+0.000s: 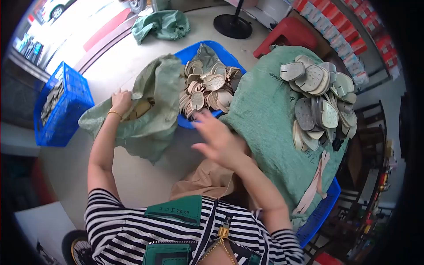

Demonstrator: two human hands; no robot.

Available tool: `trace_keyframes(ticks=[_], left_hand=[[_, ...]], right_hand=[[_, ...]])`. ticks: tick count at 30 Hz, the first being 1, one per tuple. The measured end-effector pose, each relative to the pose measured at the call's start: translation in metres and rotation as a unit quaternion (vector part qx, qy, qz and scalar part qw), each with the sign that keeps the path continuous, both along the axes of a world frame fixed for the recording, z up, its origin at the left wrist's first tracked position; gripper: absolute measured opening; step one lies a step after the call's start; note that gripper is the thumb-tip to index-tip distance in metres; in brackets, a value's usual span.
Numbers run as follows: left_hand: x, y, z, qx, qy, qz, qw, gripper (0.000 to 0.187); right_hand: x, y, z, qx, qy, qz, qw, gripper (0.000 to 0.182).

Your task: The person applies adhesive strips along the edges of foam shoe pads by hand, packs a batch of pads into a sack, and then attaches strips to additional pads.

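Observation:
My left hand (121,102) is closed on the rim of a pale green woven sack (161,95) and holds its mouth wide. A few tan pieces (140,109) show inside the sack. My right hand (217,138), slightly blurred, has its fingers and thumb apart with nothing in them. It is just in front of a blue plastic basket (185,122) heaped with flat, rounded beige pieces (214,82), some dotted with small holes. To the right, grey and cream pieces (316,79) of similar shape lie stacked on a full green woven sack (265,106).
A blue crate (66,110) with more pieces stands at the left. A crumpled green sack (161,24), a black round stand base (232,26) and a red stool (287,37) are behind. Pale cloth strips (314,185) lie on the full sack, above another blue basket (324,212).

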State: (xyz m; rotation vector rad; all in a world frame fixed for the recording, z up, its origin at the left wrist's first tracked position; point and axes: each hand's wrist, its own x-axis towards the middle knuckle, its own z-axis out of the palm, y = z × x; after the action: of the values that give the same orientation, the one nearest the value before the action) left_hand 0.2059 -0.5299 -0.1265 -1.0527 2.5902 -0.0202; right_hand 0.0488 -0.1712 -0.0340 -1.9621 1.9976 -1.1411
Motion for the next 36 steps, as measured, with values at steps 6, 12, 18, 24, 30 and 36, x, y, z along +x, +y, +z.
trace_keyframes(ticks=[6,12,18,24,30,36], left_hand=[[-0.051,-0.076,0.057,0.501,0.299,0.149,0.798,0.041],[-0.075,-0.11,0.072,0.136,0.55,0.148,0.81,0.038],[-0.054,-0.003,0.028,0.001,0.336,-0.103,0.936,0.044],[-0.015,-0.03,0.033,0.589,0.336,0.357,0.642,0.031],[0.015,-0.055,-0.017,0.65,0.395,0.328,0.56,0.024],[0.01,-0.04,-0.031,-0.156,0.38,-0.087,0.908,0.017]], right_hand=[[0.021,-0.155,-0.069,0.123,0.32,0.058,0.938,0.036],[-0.021,-0.119,-0.128,0.184,0.241,0.001,0.953,0.016],[-0.015,-0.16,-0.095,0.187,-0.041,0.079,0.978,0.036],[-0.013,-0.22,-0.077,0.062,0.231,-0.031,0.971,0.098],[0.021,-0.249,-0.149,0.326,0.006,0.156,0.933,0.046],[0.022,-0.225,-0.14,0.254,-0.826,0.037,0.502,0.03]])
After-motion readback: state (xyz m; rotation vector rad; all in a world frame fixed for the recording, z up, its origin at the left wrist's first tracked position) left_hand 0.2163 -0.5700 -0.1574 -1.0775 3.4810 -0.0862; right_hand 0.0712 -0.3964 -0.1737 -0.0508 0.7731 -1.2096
